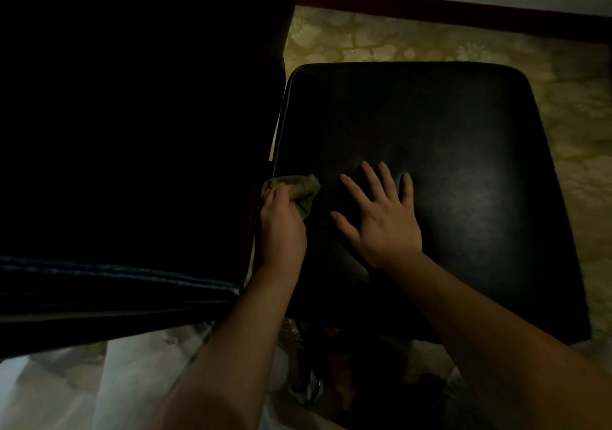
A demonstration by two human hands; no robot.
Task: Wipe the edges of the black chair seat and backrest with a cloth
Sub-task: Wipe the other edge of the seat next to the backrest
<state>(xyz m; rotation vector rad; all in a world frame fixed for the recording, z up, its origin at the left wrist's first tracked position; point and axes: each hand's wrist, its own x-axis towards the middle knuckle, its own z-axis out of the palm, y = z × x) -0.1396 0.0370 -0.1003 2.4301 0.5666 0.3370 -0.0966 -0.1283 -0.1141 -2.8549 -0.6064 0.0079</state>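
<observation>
Against the seam where seat meets backrest, the crumpled olive-green cloth [298,186] is lying on the left border of the black padded leather-look chair seat [463,131], touching the foot of the tall black backrest [132,115] that is filling the left of the view. That seam is running as a long, slightly slanted line away from the person, from the near corner towards the far rounded corner, and the cloth is sitting roughly midway along it, so most of the far stretch is lying ahead of the hands. Of the two hands, the left hand [281,227] is gripping the cloth, fingers curled round its bunched fabric, and it is the one right at the edge; any stroke along the seam is likely falling to it, pushing forward or drawing back along that line. Just beside it, the right hand [381,221] is resting flat on the seat cushion, fingers spread and straight, holding nothing, probably steadying the chair. Beyond the seat, a yellowish patterned floor [430,45] is showing, bounded at the far side by a dark red-brown skirting board [430,7].
</observation>
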